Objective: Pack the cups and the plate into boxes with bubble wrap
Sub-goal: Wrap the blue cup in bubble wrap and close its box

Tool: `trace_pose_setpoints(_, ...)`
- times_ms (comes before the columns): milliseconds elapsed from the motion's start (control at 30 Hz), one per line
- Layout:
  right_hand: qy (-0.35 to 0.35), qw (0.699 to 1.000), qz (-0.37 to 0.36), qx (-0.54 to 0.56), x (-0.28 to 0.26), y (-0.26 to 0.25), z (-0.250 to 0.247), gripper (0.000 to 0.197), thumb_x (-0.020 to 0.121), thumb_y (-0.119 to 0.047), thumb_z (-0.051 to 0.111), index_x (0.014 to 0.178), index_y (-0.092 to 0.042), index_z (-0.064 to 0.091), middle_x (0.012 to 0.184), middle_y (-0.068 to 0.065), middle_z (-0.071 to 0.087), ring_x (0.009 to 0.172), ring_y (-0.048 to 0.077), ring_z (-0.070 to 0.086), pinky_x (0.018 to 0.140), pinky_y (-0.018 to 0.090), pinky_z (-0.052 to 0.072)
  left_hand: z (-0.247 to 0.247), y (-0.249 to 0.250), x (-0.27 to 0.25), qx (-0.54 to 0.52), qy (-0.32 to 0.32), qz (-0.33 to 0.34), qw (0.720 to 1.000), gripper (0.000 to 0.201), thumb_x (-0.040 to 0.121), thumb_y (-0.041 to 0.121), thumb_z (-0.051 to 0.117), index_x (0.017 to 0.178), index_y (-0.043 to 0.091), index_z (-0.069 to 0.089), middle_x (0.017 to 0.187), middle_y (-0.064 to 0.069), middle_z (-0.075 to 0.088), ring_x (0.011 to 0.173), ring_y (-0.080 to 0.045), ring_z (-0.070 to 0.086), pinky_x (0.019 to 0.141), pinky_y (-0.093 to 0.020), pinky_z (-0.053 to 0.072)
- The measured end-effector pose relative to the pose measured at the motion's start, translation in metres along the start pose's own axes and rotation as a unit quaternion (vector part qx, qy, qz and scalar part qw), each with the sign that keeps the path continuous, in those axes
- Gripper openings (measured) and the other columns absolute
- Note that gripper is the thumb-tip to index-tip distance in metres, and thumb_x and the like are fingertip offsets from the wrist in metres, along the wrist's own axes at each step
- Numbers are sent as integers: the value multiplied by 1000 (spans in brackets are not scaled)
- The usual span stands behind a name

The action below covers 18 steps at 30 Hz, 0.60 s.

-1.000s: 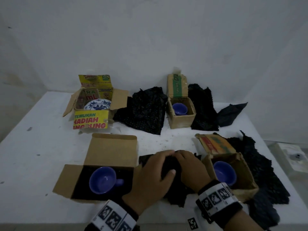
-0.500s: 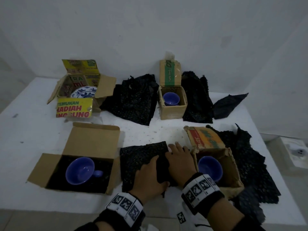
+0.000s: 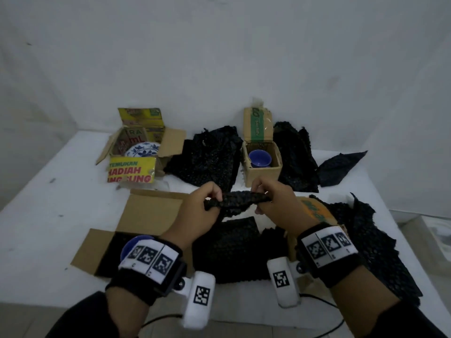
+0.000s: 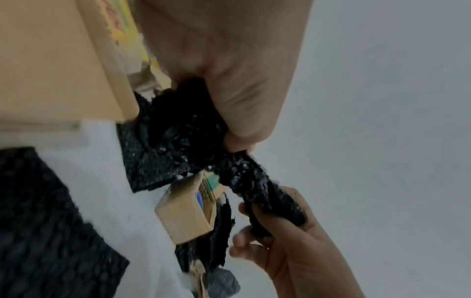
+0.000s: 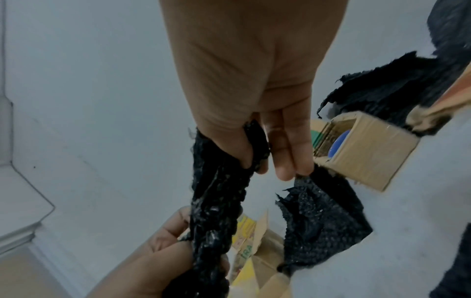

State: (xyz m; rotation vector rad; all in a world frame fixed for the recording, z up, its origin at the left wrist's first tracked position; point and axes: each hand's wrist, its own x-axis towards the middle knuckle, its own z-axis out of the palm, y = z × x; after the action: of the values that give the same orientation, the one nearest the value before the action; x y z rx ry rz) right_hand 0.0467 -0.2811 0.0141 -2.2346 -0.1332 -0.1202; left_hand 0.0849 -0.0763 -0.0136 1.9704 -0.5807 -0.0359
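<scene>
2 hands (image 3: 202, 211) (image 3: 278, 206) grip 1 bubble wrap (image 3: 235, 200).

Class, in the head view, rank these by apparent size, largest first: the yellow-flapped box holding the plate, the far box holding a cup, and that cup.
1. Yellow-flapped box
2. Far box
3. Cup, sitting inside the far box

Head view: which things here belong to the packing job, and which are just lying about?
Part of the job:
- black bubble wrap strip, held up between left hand and right hand
- blue cup in far box
- blue cup in near left box
- patterned plate in yellow box
- spare wrap sheets

Just lying about:
- white object off the table's right edge, too dim to identify
</scene>
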Motion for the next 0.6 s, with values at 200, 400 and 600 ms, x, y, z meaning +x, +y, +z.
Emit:
trace_pose_setpoints(200,0,996,-35,77,13,-37,54,52,76,17,45,81,-30,66,77,5,59,52,7,56,50,25,51,-73,-18,-8,21,-4,7,1000,52,69,-16,47,73,33,64,86,9,62,76,6,58,66,-10,44)
trace_pose_setpoints(400,-37,991,-85,-98,18,-60,122,36,74,-3,41,91,-5,73,90,11,57,82,27,54,68,23,40,-126,-63,-32,112,-77,21,991,52,69,-15,55,94,28,70,97,-3,51,94,-4,49,85,-3,36)
trace_pose_setpoints(600,-76,907,-59,-409,0,-76,177,28,55,-30,71,76,-15,62,91,7,54,74,28,50,58,33,40,-126,-105,-62,186,-206,1,961,55,82,26,58,135,19,48,120,3,37,115,-14,43,101,-22,36)
